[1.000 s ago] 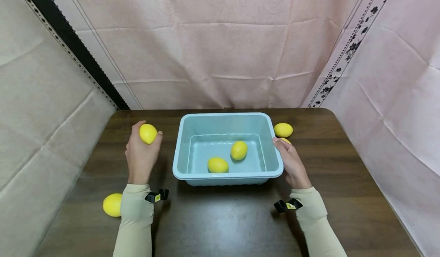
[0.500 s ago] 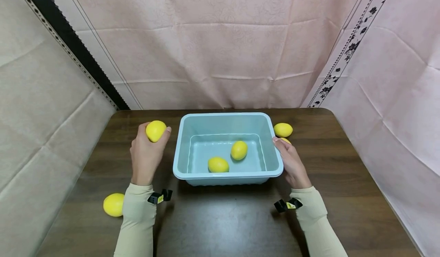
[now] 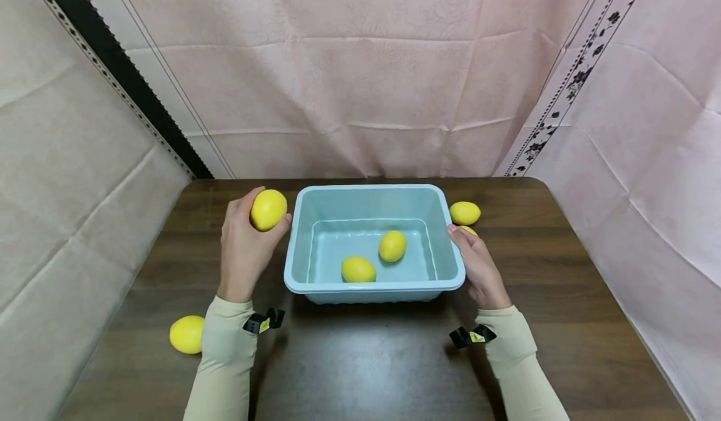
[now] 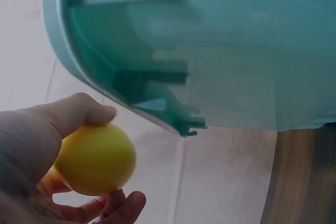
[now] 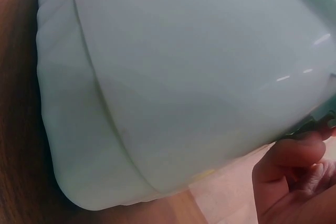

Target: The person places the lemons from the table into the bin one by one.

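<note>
Tub (image 3: 338, 236) at right hand (image 3: 479, 268): smooth plastic, pretty glossy. Lemon (image 3: 268, 210) in left hand (image 3: 248, 246): smooth, soft sheen, kinda waxy-looking. Tabletop (image 3: 372, 358) below both: wood-grain look, shiny patch between sleeves (image 3: 225, 371), which look like matt cloth. Backdrop (image 3: 349, 83) beyond hands: creased cloth, matt.

"Are you reading any words or numbers?"
"None. The left wristband (image 3: 251, 324) is showing a small yellow label (image 3: 265, 325), but any print on it is coming out too small to read."
"And is the right wristband (image 3: 487, 332) carrying one?"
"Yes, a matching label (image 3: 476, 338) is sitting there, yellow too, and I'm making out no letters or figures on it either."
</note>
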The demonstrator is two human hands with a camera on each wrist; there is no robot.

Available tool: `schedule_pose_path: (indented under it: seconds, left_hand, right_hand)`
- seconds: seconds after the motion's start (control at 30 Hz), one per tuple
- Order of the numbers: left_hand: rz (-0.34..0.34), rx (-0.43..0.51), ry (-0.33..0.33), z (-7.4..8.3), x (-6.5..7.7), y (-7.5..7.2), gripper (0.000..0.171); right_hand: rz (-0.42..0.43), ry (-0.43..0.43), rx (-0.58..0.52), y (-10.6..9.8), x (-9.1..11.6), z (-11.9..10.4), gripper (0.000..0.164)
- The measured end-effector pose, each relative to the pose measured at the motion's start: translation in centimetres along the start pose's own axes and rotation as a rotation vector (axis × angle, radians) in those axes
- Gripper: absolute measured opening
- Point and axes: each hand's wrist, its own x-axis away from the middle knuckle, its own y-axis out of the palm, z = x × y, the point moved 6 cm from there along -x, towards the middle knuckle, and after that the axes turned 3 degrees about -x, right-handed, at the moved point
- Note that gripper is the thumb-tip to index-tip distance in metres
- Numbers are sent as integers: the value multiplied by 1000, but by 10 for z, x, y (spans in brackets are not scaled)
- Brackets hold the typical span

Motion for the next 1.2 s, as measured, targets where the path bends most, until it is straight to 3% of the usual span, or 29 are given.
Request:
schedule_pose_path:
  seconds: [0.53,0.9,1.2]
  left_hand:
    - [-117,58,124,17,-4,13,67]
    - [-170,79,109,19,-10,29,71]
    - [-193,120,180,26,-11,41,66]
  right_hand:
    - [-3,11,-10,1,1,-2,65]
    - [-10,-8,-17,1,0,-2,66]
    - [-5,9,0,0,2,-2,68]
